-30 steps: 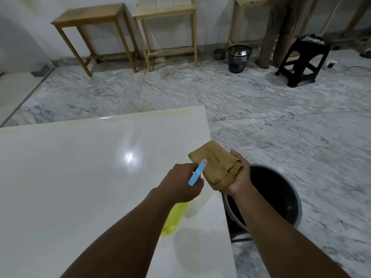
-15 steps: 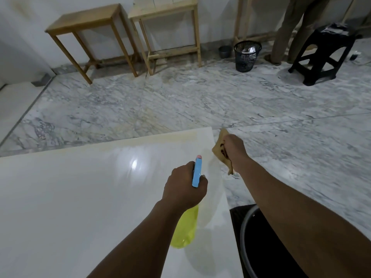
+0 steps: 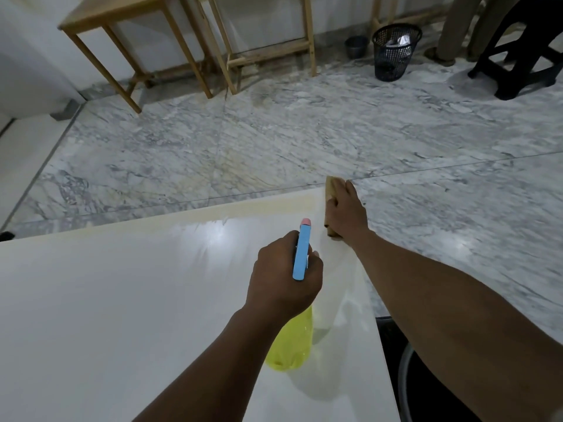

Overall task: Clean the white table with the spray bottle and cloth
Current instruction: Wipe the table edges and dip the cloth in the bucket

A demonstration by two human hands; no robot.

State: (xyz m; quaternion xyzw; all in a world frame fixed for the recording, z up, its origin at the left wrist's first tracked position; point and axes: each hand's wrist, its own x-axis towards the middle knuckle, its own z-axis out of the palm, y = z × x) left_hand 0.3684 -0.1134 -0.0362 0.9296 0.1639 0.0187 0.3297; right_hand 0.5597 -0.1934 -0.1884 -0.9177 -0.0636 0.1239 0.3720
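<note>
Nearest to the camera, at the lower right edge, a dark bucket [image 3: 426, 376] stands on the floor just beside the white table [image 3: 106, 300]; only part of its rim shows, and the right forearm crosses above it.

The left hand [image 3: 283, 275] is closed in a fist around the neck of the spray bottle [image 3: 292, 342]; the fingers are wrapped tight and the thumb side presses against the blue spray head [image 3: 302, 254], which points away from the person and ends in a small pink tip. The yellow body of the bottle hangs below the hand, above the table top near the right edge of the table; whether it touches the surface I cannot tell.

Further out, the right hand [image 3: 344, 214] lies palm down on the brown cloth [image 3: 330, 190] at the far right corner of the table; the fingers are together and slightly bent, pressing the cloth onto the corner, and the cloth shows in front of and beside the fingers.

A bright reflection of light sits on the glossy table top between the two hands and to the left.

Beyond the table is a grey marble floor [image 3: 274, 132]; at the far wall stand two wooden tables [image 3: 128, 13], a black mesh bin [image 3: 394, 50], a small dark cup [image 3: 356, 45] and a black stool [image 3: 524, 62].
</note>
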